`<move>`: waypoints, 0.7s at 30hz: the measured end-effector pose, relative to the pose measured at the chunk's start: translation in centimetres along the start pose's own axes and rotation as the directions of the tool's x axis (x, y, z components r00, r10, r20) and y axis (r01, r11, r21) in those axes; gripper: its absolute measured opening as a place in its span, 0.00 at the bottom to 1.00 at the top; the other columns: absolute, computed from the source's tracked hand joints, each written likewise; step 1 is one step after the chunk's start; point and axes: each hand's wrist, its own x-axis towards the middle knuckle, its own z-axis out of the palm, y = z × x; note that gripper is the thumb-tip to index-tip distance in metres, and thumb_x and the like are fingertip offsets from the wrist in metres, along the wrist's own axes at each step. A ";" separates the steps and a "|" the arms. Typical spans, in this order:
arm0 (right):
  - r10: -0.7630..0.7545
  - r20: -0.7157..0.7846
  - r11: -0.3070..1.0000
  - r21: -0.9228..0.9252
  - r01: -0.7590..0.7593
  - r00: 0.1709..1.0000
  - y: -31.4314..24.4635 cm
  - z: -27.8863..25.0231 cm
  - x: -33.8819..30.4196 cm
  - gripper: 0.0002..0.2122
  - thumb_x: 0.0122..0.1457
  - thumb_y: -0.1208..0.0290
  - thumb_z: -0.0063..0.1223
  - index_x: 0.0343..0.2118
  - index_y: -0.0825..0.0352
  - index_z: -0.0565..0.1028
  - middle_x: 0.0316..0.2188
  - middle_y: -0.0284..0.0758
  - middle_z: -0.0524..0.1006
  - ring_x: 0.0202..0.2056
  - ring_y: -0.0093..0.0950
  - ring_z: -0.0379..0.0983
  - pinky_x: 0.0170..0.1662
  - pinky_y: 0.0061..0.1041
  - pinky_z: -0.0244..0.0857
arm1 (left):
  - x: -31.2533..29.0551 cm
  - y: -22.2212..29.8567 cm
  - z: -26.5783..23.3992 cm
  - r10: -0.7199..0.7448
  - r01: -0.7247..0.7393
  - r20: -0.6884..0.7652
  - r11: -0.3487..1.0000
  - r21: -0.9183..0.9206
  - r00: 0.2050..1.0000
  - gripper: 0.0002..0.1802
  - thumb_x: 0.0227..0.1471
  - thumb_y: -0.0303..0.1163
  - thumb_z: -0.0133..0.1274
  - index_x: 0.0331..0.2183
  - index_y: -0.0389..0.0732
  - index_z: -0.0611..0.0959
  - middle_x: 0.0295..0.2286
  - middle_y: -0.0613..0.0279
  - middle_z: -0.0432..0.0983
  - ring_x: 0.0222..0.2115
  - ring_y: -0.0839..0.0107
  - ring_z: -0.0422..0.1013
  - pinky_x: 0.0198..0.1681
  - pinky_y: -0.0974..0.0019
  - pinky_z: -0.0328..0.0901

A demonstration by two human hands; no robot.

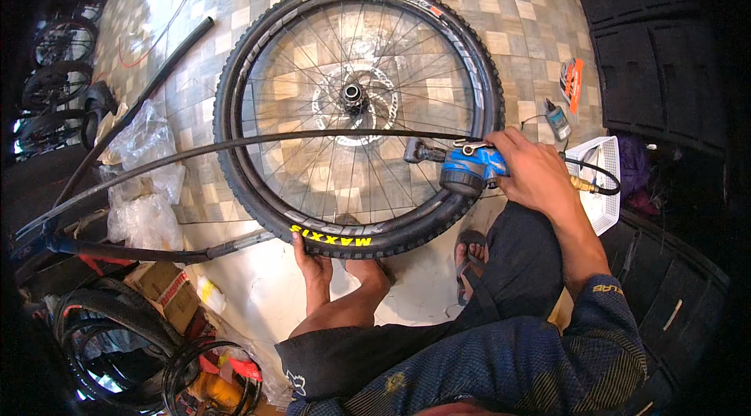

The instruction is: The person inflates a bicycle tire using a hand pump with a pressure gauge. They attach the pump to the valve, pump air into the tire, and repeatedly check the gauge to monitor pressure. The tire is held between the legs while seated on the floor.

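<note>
A bicycle wheel (489, 91) with a knobby black tyre, thin spokes and a disc rotor (381, 78) is in front of me. My left hand (315, 271) grips the tyre's near edge, its thumb on the sidewall. In my right hand (533, 170) is a blue tyre inflator (473, 164) with a round black-rimmed gauge, held over the wheel's near right side. A black hose with a brass fitting (582, 183) shows beyond that hand. A long thin black strip (313, 137) crosses above the wheel to the inflator; its end is hidden near my fingers.
At right are a white plastic basket (613, 205), a small bottle (557, 120), an orange packet (575, 84) and dark panels (645, 56). Black tubing (149, 95), clear plastic bags (149, 216), a cardboard box (160, 291) and coiled tyres (94, 299) lie left. My sandalled foot (471, 256) stands close by.
</note>
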 end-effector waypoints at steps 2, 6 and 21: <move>-0.022 -0.047 1.000 0.002 0.022 0.999 0.2 0.2 0.4 0.28 0.46 0.74 0.63 0.54 0.61 0.71 0.46 0.42 0.76 0.43 0.48 0.78 0.45 0.45 0.72 | -0.7 1.3 0.8 0.003 -0.003 -0.020 1.000 0.020 1.000 0.31 0.63 0.54 0.54 0.56 0.43 0.75 0.49 0.63 0.78 0.49 0.66 0.74 0.56 0.58 0.68; -0.027 0.045 0.997 0.075 0.024 0.999 0.9 1.3 0.3 0.27 0.50 0.70 0.65 0.55 0.61 0.70 0.47 0.42 0.75 0.44 0.50 0.78 0.46 0.48 0.71 | -3.6 4.6 -0.3 0.068 -0.054 -0.078 0.984 0.172 0.995 0.34 0.63 0.59 0.51 0.58 0.43 0.73 0.52 0.60 0.76 0.51 0.63 0.73 0.59 0.54 0.66; -0.034 0.090 0.999 -0.005 0.035 0.995 7.0 -4.9 4.9 0.27 0.49 0.71 0.65 0.55 0.61 0.71 0.47 0.40 0.75 0.42 0.49 0.79 0.46 0.48 0.71 | -2.9 -0.3 4.5 0.013 0.003 -0.233 0.997 0.071 0.972 0.35 0.62 0.62 0.49 0.57 0.45 0.75 0.50 0.64 0.76 0.50 0.65 0.72 0.57 0.54 0.67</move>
